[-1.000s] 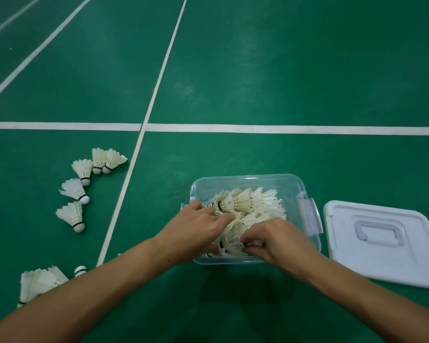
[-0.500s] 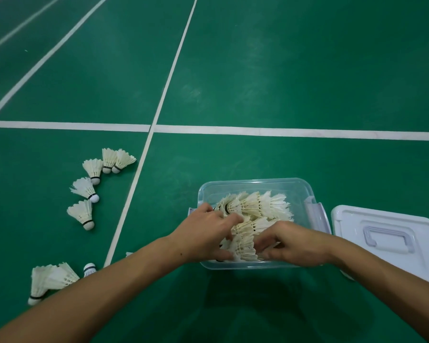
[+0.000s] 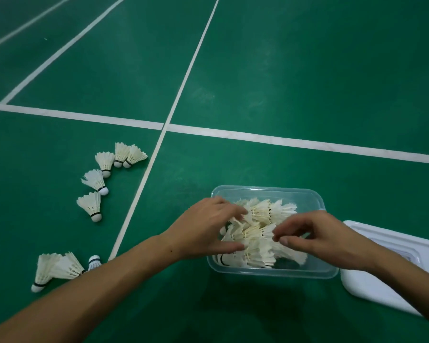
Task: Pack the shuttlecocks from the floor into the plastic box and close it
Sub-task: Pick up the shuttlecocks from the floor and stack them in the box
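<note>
Clear plastic box [image 3: 307, 272] sits on the green court floor [image 3: 282, 70] at lower centre-right of the frame, long axis running left to right. It is rounded at the corners, transparent, and part-filled with a heap of white feathered shuttlecocks [image 3: 260, 224] lying on their sides at mixed angles.

Left hand [image 3: 206, 231] rests over the box's left end, fingers extended and spread across the heap, touching feathers; grip wide, holding nothing that can be seen. Right hand [image 3: 317, 233] hovers over the right half of the box, fingers loosely curled, thumb and forefinger tips close together just above the heap; no shuttlecock is visibly pinched.

Loose shuttlecocks remain on the floor, all left of the box: an arc of five [image 3: 94, 181] at centre-left, beyond a white court line [image 3: 144, 184], and a cluster [image 3: 57, 268] at lower left, partly hidden by the left forearm. Judgement: the left hand is the nearer for these; the reach goes leftward across the line.

White opaque lid [image 3: 372, 293], smooth with a moulded rim, lies flat on the floor touching or just beside the box's right end, nearer the right hand. Packing is judged incomplete; closing not yet due.
</note>
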Demonstrator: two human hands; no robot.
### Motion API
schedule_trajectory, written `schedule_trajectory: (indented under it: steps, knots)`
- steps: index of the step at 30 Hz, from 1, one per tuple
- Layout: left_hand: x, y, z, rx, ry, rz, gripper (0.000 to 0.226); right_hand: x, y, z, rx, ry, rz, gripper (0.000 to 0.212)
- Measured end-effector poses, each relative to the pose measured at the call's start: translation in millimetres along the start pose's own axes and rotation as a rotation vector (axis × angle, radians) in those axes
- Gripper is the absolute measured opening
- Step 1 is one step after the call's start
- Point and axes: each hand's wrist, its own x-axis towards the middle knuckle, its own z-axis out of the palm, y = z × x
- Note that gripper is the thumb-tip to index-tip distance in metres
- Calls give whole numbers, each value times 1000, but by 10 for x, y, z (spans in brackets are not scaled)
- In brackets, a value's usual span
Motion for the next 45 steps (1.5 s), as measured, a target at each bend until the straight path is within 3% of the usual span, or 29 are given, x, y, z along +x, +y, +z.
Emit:
schedule_trajectory:
  steps: [5, 10, 19, 24, 29, 36, 45]
  knots:
    - [-284, -291, -401, -207, 254, -171, 73, 375, -531, -150, -15, 55, -91, 24]
    - [-778, -766, -667, -250, 365, -325, 71, 921, -1073, 44, -43, 28, -186, 36]
    - [-2081, -1375, -844, -229, 376, -556, 68, 1718, -1719, 1248, -51, -116, -322, 37]
    - [-2689, -1519, -542, -206, 255, -640, 65, 1883, -1751, 1841, -133, -224, -350, 34]
    - [-2874, -1455, -158, -119, 5, -538, 78, 1981, -1642, 2232, -320, -330, -362, 39]
    - [-2719, -1355, 98, 228, -228, -329, 98, 2045, -1519, 2496, -643, -402, -406, 51]
    - [-2425, -1477, 297, 351, -52, -326, 66, 2077, -1380, 2434, -649, -403, -340, 51]
